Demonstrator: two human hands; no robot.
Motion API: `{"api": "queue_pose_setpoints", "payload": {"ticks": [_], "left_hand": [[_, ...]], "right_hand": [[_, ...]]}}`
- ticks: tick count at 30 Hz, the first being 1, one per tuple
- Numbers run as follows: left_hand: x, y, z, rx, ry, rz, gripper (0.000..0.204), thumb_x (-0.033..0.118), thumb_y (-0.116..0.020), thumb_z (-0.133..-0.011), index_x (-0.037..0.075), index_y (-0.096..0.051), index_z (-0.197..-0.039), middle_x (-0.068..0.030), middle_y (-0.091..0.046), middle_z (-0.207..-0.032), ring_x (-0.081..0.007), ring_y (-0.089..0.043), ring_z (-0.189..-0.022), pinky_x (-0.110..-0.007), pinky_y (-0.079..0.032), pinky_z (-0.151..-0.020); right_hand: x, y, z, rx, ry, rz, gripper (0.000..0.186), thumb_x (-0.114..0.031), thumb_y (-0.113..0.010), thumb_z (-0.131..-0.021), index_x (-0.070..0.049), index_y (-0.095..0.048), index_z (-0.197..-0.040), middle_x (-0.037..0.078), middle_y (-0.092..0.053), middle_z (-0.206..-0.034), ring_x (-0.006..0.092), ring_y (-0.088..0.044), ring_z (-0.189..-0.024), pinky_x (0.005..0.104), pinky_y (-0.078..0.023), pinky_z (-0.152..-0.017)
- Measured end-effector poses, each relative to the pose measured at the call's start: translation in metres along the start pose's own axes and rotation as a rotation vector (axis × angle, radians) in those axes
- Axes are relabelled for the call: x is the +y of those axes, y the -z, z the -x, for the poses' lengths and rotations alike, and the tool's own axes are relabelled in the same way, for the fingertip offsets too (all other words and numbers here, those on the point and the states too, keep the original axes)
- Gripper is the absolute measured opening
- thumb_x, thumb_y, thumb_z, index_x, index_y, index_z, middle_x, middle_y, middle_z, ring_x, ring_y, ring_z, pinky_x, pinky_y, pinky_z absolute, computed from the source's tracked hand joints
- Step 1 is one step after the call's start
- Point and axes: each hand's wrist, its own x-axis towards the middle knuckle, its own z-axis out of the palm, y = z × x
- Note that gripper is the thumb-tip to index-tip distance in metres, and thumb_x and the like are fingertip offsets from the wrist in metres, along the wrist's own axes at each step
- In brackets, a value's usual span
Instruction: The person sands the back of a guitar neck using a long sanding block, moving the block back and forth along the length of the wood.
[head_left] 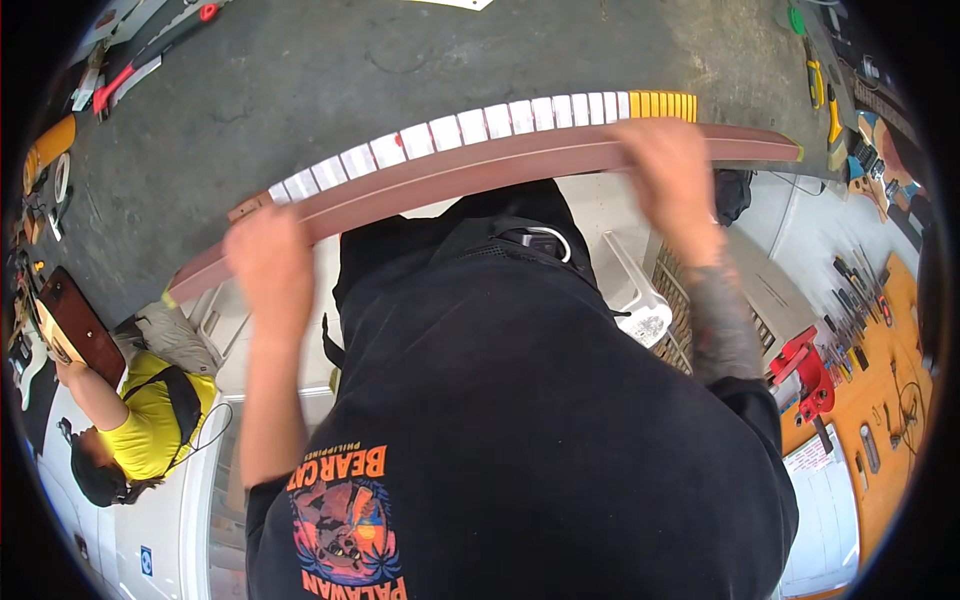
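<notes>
A long reddish-brown bar [470,172] with a pale line along its length lies at the near edge of the dark worktable. Its ends are yellow-green. My left hand [268,255] is closed over it toward the left end, slightly smeared by motion. Farther right, my right hand [668,175] curls over the bar, its fingertips near the yellow blocks. Right behind the bar runs a row of white blocks [443,133], continuing into thinner yellow blocks [660,104] at the right. A small brown block [249,207] sits at the row's left end, beside my left hand.
Red-handled cutters [115,90] lie at the far left, yellow-handled pliers [816,85] at the far right. A person in a yellow shirt [150,430] works at the left by a brown guitar-like body [80,325]. A red vise-like tool [805,375] and hung screwdrivers stand at the right.
</notes>
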Motion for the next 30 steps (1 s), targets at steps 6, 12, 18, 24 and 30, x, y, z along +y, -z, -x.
{"api": "queue_pose_setpoints", "payload": {"ticks": [6, 12, 18, 24, 30], "left_hand": [[0.033, 0.011, -0.025, -0.008, -0.007, 0.084, 0.033, 0.008, -0.071, -0.076, 0.006, -0.060, -0.107, -0.0119, -0.062, -0.107, -0.0339, -0.059, -0.107, -0.049, -0.043, -0.100], [-0.091, 0.010, 0.047, -0.038, 0.117, -0.015, 0.051, 0.001, -0.072, -0.073, 0.005, -0.061, -0.122, -0.0162, -0.063, -0.120, -0.0384, -0.058, -0.118, -0.051, -0.042, -0.103], [0.073, 0.015, -0.055, 0.083, -0.106, 0.139, 0.022, 0.014, -0.068, -0.082, 0.010, -0.057, -0.101, -0.0100, -0.060, -0.099, -0.0307, -0.060, -0.100, -0.046, -0.045, -0.092], [-0.072, 0.015, 0.019, -0.009, 0.050, 0.030, 0.041, 0.004, -0.071, -0.078, 0.007, -0.061, -0.117, -0.0133, -0.064, -0.119, -0.0356, -0.058, -0.117, -0.049, -0.043, -0.103], [-0.050, 0.006, 0.013, -0.052, 0.059, -0.023, 0.043, 0.005, -0.069, -0.077, 0.005, -0.061, -0.119, -0.0164, -0.064, -0.118, -0.0374, -0.059, -0.114, -0.051, -0.043, -0.099]], "right_hand": [[0.028, 0.001, 0.020, 0.003, -0.018, 0.031, 0.041, 0.001, -0.069, -0.078, -0.010, -0.068, -0.117, 0.007, -0.071, -0.109, 0.0295, -0.065, -0.105, 0.0468, -0.046, -0.094], [-0.082, -0.047, -0.043, 0.054, 0.047, -0.086, 0.038, -0.006, -0.065, -0.083, -0.011, -0.066, -0.121, 0.005, -0.071, -0.112, 0.0272, -0.066, -0.103, 0.0429, -0.049, -0.091], [0.057, 0.029, 0.021, -0.011, -0.084, 0.084, 0.044, 0.005, -0.071, -0.077, -0.008, -0.069, -0.118, 0.009, -0.072, -0.111, 0.0314, -0.066, -0.106, 0.0464, -0.046, -0.094], [-0.057, -0.039, -0.038, 0.091, -0.002, -0.089, 0.032, -0.006, -0.064, -0.082, -0.009, -0.068, -0.113, 0.007, -0.070, -0.107, 0.0292, -0.065, -0.104, 0.0454, -0.047, -0.092], [-0.031, -0.020, -0.039, 0.058, 0.023, -0.040, 0.037, -0.005, -0.069, -0.080, -0.011, -0.070, -0.117, 0.007, -0.072, -0.110, 0.0280, -0.066, -0.106, 0.0435, -0.049, -0.094]]}}
